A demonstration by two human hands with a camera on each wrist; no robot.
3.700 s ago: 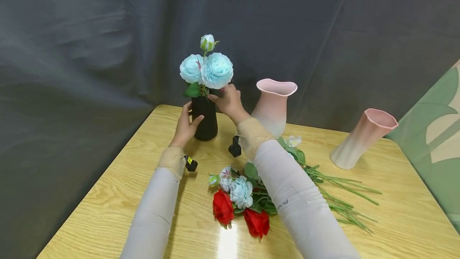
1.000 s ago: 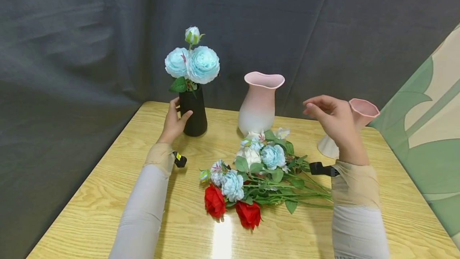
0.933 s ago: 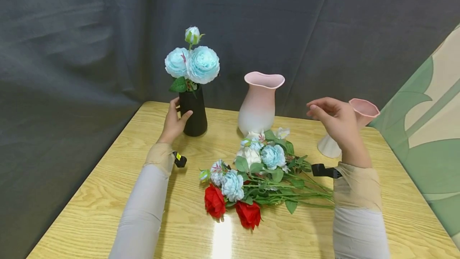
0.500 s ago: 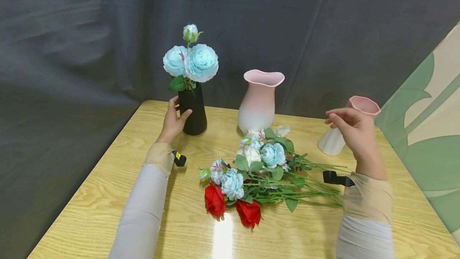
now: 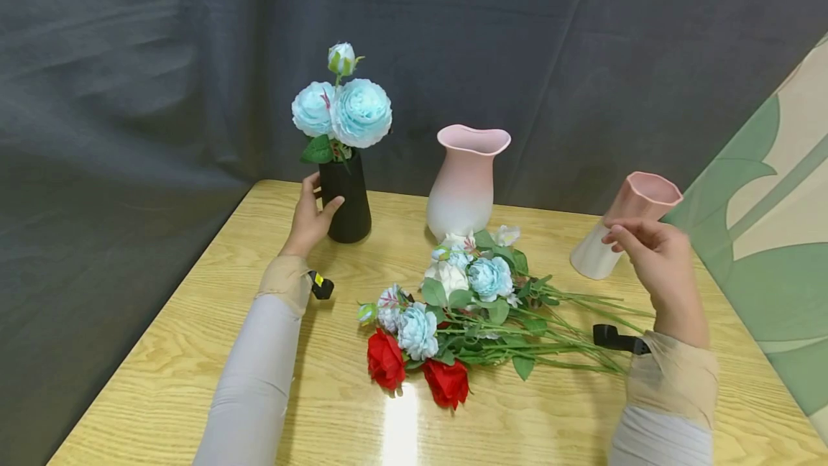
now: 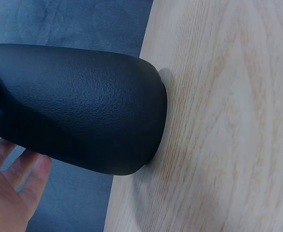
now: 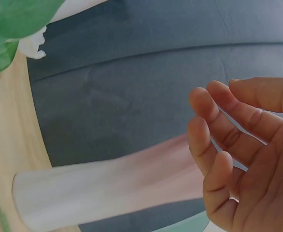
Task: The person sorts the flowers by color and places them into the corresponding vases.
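Note:
My left hand (image 5: 307,223) holds a black vase (image 5: 348,201) at the back left of the table, thumb on its front and fingers round the far side. Two pale blue flowers (image 5: 362,113) and a bud (image 5: 341,60) rise from the vase. In the left wrist view, the vase's base (image 6: 132,111) touches the tabletop. My right hand (image 5: 666,265) hovers above the right side of the table, in front of a fluted pink-and-white vase (image 5: 637,196). Its fingers are loosely curled with nothing between them, as the right wrist view also shows.
A wavy-rimmed pink-and-white vase (image 5: 462,193) stands at the back middle. Before it lies a pile of artificial flowers: white (image 5: 448,276), pale blue (image 5: 417,331) and red (image 5: 386,359), their green stems (image 5: 569,344) pointing right. A dark curtain (image 5: 414,34) hangs behind the table.
My right hand has left the flowers at the black vase and travelled to the right, lately sinking a little lower and nearer. My left hand has stayed on the black vase.

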